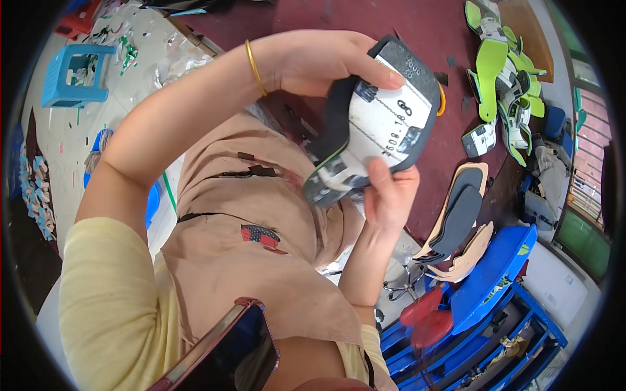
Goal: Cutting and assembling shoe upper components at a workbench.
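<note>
Both my hands hold a shoe insole (pixel 375 124) above the near edge of the dark red table (pixel 293 19). It has a white middle with printed marks, dark grey ends and a thin green edge. My left hand (pixel 332 62) grips its upper end, thumb lying on the printed face and fingers partly hidden behind. My right hand (pixel 391 189) pinches the lower side with the thumb on the white part; its other fingers are mostly behind. Just past the insole's right edge shows an orange curved thing (pixel 443 101), mostly hidden.
Bright green and white insoles (pixel 490 72) lie heaped at the table's right. Nearer are stacked beige and dark grey sole pieces (pixel 456 212), a blue tray (pixel 486 274) and a blue rack (pixel 528 319). A blue stool (pixel 72 75) stands on the littered floor at left.
</note>
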The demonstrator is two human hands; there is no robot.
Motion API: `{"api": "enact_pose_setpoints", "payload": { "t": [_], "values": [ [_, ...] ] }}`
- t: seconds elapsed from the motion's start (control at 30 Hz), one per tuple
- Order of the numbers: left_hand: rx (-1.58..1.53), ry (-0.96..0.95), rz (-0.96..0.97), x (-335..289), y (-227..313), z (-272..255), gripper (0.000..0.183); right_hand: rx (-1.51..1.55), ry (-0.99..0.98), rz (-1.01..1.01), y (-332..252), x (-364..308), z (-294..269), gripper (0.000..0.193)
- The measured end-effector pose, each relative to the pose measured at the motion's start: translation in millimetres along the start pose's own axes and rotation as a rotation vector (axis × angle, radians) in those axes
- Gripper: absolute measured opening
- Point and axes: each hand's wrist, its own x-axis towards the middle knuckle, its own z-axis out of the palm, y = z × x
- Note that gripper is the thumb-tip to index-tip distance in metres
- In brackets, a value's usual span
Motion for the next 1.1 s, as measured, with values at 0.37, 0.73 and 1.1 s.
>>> {"api": "enact_pose_setpoints", "payload": {
  "t": [0.37, 0.73, 1.1],
  "values": [
    [-0.189, 0.300, 0.018, -22.6, -48.3, 33.8, 0.045, -0.104, 0.152, 0.046, -18.9, -2.6, -0.1, 0.029],
    [-0.200, 0.277, -0.044, -25.2, -33.5, 29.3, 0.039, -0.161, 0.145, -0.027, -8.1, -2.5, -6.9, 0.023],
    [0.120, 0.230, 0.136, -14.4, -32.4, 29.1, 0.044, -0.260, 0.150, -0.037, -17.9, 6.6, 6.1, 0.031]
  ]
}}
